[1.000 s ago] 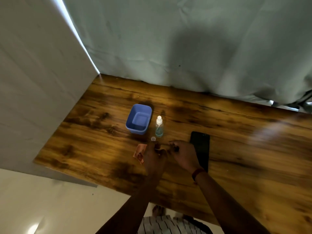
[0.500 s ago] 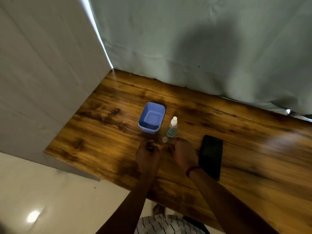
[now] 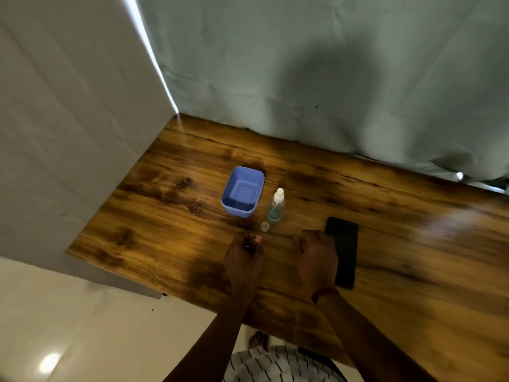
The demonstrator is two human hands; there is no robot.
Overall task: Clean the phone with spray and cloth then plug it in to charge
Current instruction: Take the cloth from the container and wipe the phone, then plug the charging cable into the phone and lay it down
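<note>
Two hands sit low over the wooden table [image 3: 154,216], close to the near edge. The left hand [image 3: 243,260] is curled into a loose fist, and a small pinkish bit peeks out at its top by the fingers; it may be the cloth [image 3: 258,238], but it is too small and dark to be sure. The right hand [image 3: 316,257] is curled too, with its knuckles up, and I cannot tell if it holds anything. The phone [image 3: 344,252] lies flat and dark on the table, just beside the right hand and touching its outer edge in this view. The spray bottle [image 3: 276,206] stands upright a little beyond the hands, with blue liquid low inside it and its white top bare. Its little clear cap [image 3: 265,226] stands on the table just in front of it. A blue tub [image 3: 242,192] sits to the left of the bottle and looks empty. No charging cable shows anywhere. I think the cleaning part is only getting started, since the phone lies untouched on the wood and the bottle is open and ready. The next move likely needs one hand to pick up the bottle and spray a little on the cloth or on the phone. Then the phone must be held steady while the cloth rubs it. The bottle is small and could tip, so a gentle grab would help.
</note>
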